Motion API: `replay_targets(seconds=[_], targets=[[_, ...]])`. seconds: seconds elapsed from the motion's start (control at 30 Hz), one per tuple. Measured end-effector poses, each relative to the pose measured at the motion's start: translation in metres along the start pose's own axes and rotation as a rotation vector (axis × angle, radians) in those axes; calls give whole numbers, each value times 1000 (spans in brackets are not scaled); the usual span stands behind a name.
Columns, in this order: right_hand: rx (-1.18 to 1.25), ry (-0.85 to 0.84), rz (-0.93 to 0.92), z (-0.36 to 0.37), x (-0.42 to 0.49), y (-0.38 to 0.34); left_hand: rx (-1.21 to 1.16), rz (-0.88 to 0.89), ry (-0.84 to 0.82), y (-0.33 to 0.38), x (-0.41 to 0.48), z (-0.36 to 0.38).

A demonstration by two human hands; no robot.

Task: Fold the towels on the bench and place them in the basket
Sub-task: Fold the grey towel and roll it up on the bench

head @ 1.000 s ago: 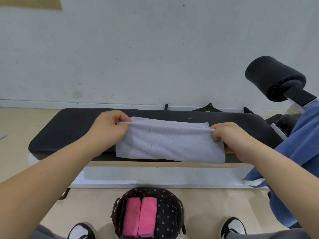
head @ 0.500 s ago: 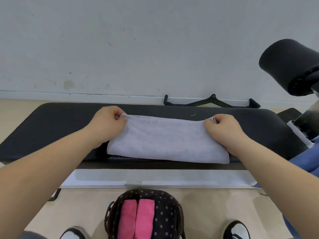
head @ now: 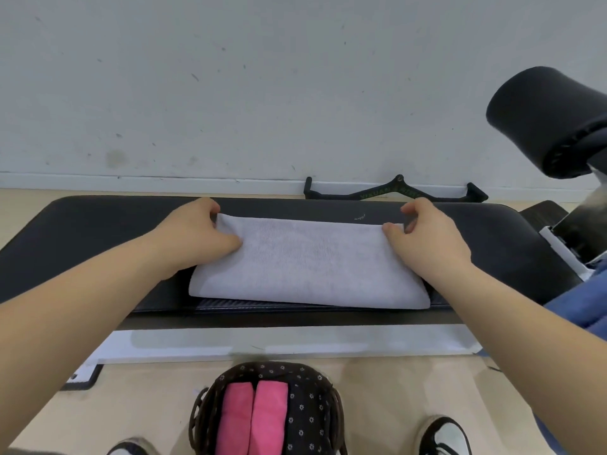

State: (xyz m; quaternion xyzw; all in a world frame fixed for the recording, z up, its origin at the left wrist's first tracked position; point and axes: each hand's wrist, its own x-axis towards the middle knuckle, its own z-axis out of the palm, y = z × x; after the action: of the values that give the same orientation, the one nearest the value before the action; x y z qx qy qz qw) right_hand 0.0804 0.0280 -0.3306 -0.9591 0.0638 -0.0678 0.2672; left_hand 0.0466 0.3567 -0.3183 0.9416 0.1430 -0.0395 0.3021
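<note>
I laid the towel (head: 308,264) down flat on the bench (head: 98,231), my left hand (head: 193,238) and right hand (head: 430,244) lowering its far corners.

Between left hand (head: 197,238) and right hand (head: 430,244), a pale grey towel (head: 308,267) is lying; below them, a brown flower-dotted basket (head: 308,405) is holding pink towels (head: 236,418).

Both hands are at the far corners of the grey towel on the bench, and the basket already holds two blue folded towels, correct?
Not blue: the head view shows the two folded towels in the basket are pink. The left hand and right hand are indeed at the far corners of the grey towel on the bench.
</note>
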Motion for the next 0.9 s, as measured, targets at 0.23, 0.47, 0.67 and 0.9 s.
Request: replay_targets(seconds=[0.23, 0.47, 0.67, 0.9], targets=[[-351, -160, -455, 8, -28, -32, -195, -148, -132, 10, -10, -3], [-426, -522, -364, 23, -32, -33, -449, -136, -70, -2, -21, -20], [-262, -481, -469, 19, -41, -43, -403, -104, 196, 2, -27, -43], [-161, -354, -309, -1, -33, -26, -563, -5, 33, 64, -43, -27]])
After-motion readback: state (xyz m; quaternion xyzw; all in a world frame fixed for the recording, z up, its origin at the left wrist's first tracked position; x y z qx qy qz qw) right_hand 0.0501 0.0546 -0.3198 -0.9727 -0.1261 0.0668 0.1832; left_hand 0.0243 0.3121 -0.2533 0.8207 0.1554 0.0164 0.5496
